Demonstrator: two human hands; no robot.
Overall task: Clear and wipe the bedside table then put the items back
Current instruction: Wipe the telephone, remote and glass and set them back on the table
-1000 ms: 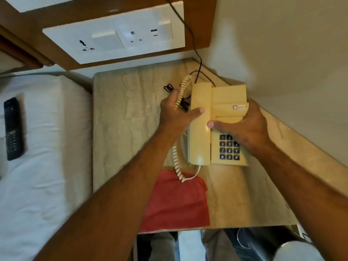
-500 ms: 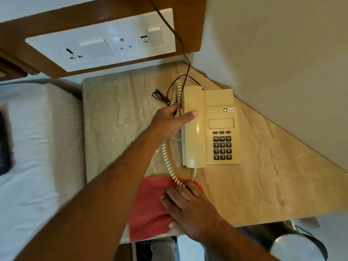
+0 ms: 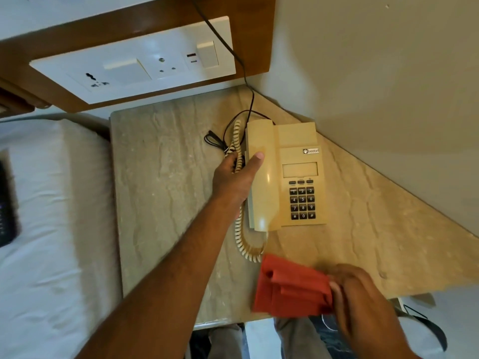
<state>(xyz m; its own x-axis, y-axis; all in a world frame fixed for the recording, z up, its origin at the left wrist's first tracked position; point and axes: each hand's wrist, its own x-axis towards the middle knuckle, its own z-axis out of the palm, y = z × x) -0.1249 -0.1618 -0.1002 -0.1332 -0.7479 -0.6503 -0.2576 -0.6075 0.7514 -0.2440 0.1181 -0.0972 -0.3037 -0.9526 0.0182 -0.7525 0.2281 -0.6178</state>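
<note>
The cream telephone (image 3: 293, 174) sits on the marble bedside table (image 3: 166, 193), toward the table's one o'clock corner by the wall. Its handset (image 3: 260, 193) lies in the cradle along the phone's nine o'clock side, and the keypad (image 3: 302, 203) faces up at the phone's five o'clock. The left hand (image 3: 234, 177) reaches in from seven o'clock and grips the handset's outer edge, thumb laid across the top of it, the other fingers curled down the side among the coiled cord (image 3: 239, 229). That cord loops from the hand toward six o'clock and curls back under the handset's lower end. A thin black cable (image 3: 246, 81) runs from the phone's twelve o'clock end up past the white switch and socket panel (image 3: 134, 60) set in the wooden headboard.

At the table's five o'clock edge the right hand (image 3: 360, 301) pinches a folded red cloth (image 3: 290, 291), fingers curled round its right end; the cloth is blurred and I cannot tell whether it touches the marble. At nine o'clock of the table lies the white bed (image 3: 51, 216), with a dark remote (image 3: 6, 203) at the far left edge, only partly in view.
</note>
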